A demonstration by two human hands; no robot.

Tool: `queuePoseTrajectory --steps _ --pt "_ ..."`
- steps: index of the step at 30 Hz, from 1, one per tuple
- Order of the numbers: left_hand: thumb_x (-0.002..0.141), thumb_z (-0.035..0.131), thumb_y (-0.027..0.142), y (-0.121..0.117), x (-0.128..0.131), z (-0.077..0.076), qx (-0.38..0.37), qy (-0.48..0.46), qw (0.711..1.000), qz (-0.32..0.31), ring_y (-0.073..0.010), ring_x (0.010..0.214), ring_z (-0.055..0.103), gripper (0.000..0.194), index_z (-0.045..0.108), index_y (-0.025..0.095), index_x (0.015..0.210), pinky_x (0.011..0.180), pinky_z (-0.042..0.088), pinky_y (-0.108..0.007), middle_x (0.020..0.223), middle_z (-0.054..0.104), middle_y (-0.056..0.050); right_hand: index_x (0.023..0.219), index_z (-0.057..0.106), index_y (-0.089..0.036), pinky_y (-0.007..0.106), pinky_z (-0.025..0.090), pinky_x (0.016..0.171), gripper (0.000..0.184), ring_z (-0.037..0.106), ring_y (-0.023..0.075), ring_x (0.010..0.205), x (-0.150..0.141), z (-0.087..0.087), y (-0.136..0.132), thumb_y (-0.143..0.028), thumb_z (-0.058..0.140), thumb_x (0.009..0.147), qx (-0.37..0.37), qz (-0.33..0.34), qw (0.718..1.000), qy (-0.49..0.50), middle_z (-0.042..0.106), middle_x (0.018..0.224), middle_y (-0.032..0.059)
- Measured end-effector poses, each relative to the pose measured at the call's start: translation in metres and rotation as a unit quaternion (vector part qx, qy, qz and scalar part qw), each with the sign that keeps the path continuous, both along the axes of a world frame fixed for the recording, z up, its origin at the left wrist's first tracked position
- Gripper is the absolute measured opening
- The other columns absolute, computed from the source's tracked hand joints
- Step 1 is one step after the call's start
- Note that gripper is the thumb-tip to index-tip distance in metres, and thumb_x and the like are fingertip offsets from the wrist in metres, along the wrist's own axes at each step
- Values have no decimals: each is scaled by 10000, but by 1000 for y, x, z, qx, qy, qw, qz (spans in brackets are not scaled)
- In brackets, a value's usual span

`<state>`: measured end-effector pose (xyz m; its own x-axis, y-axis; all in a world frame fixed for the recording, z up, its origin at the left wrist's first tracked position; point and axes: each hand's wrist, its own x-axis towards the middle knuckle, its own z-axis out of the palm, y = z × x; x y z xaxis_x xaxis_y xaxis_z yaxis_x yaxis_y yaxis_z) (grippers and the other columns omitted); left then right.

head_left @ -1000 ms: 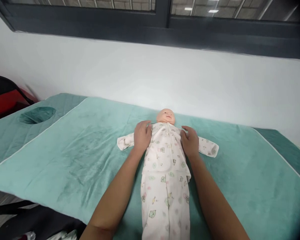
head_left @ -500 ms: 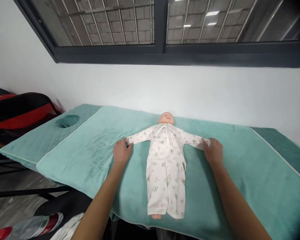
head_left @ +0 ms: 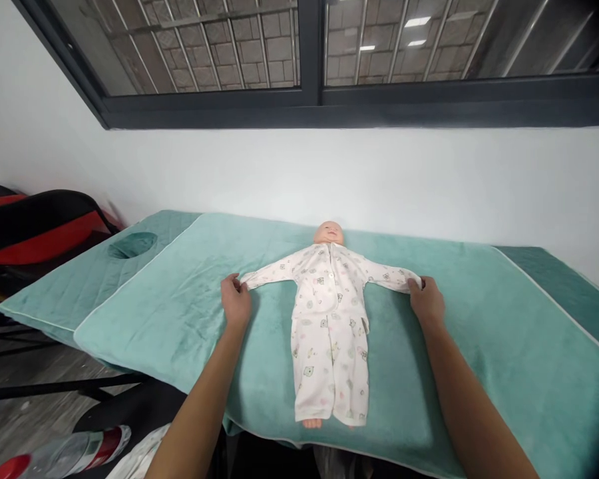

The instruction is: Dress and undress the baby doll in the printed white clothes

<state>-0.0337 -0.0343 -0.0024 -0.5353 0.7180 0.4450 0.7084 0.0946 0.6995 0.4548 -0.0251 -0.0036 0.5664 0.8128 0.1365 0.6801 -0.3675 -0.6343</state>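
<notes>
A baby doll (head_left: 329,233) lies on its back, head toward the wall, toes showing below the trouser legs. It wears a white printed long-sleeved top (head_left: 324,279) and matching trousers (head_left: 330,369). Both sleeves are stretched out sideways. My left hand (head_left: 236,299) pinches the end of the sleeve on the left, its fingers closed on the cuff. On the other side my right hand (head_left: 426,301) grips the end of the opposite sleeve (head_left: 392,276) between thumb and fingers. The doll's own hands are not visible.
The doll lies on a padded bed with a green velvet cover (head_left: 180,319), which has a face hole (head_left: 132,245) at its left end. Black and red chairs (head_left: 44,229) stand at the left. A plastic bottle (head_left: 74,452) lies at the lower left beside white cloth (head_left: 140,456).
My left hand has moved slightly outward, and the left sleeve reaches further left. My right hand has shifted its hold at the cuff. The camera view has shifted a little.
</notes>
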Motion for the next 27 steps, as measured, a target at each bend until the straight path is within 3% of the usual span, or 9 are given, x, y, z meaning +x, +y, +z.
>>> queuePoseTrajectory --steps 4,7,9,12,15,18,22,27 --pt "796 402 50 -2 4 0 11 66 997 -35 -236 1199 522 449 559 159 1203 1040 440 -393 1238 551 -135 1184 609 -129 415 465 876 452 604 298 999 0 -2 2 -433 482 874 91 10 996 -9 653 1134 181" --pt "833 456 113 -4 11 2 1 148 984 -101 -251 1315 458 450 554 176 1268 1129 361 -403 1368 531 -124 1198 611 -100 444 395 1028 464 515 316 1184 -13 2 -1 -408 477 878 201 49 974 -94 587 1244 215" --pt "880 476 195 -4 16 4 -26 201 970 -138 -269 1325 460 449 531 189 1325 1129 353 -430 1408 529 -120 1213 608 -128 437 365 1071 437 482 306 1237 -30 6 -5 -400 474 899 237 107 958 -119 574 1276 193" --pt "918 482 290 -2 21 5 -86 229 959 -142 -296 1309 484 473 502 214 1384 1083 383 -455 1407 554 -120 1197 610 -195 407 429 999 358 559 274 1134 -58 9 -12 -381 489 916 210 244 943 -88 622 1206 138" --pt "940 455 306 -1 24 7 -114 240 955 -134 -296 1302 492 464 510 219 1393 1062 392 -444 1404 563 -120 1055 654 -239 374 485 823 249 627 241 892 -75 8 -15 -364 486 920 109 360 925 -51 688 976 64" --pt "960 428 312 -1 27 8 -118 260 948 -138 -294 1301 487 449 522 213 1388 1066 375 -446 1401 566 -120 911 662 -237 356 475 779 254 625 232 835 -79 4 -12 -353 439 943 66 367 926 -52 688 876 38" --pt "972 411 341 2 30 9 -134 295 938 -125 -330 1237 517 456 526 189 1386 1036 370 -487 1351 590 -148 984 655 -218 401 438 945 192 582 273 1083 -75 0 -5 -251 484 904 110 377 916 -86 685 1121 85" --pt "971 410 381 14 30 15 -158 328 923 -122 -353 1136 553 473 533 171 1376 936 420 -497 1252 626 -161 1028 646 -190 446 423 967 205 527 321 1163 -78 -1 1 -183 521 865 67 398 904 -138 663 1181 126"
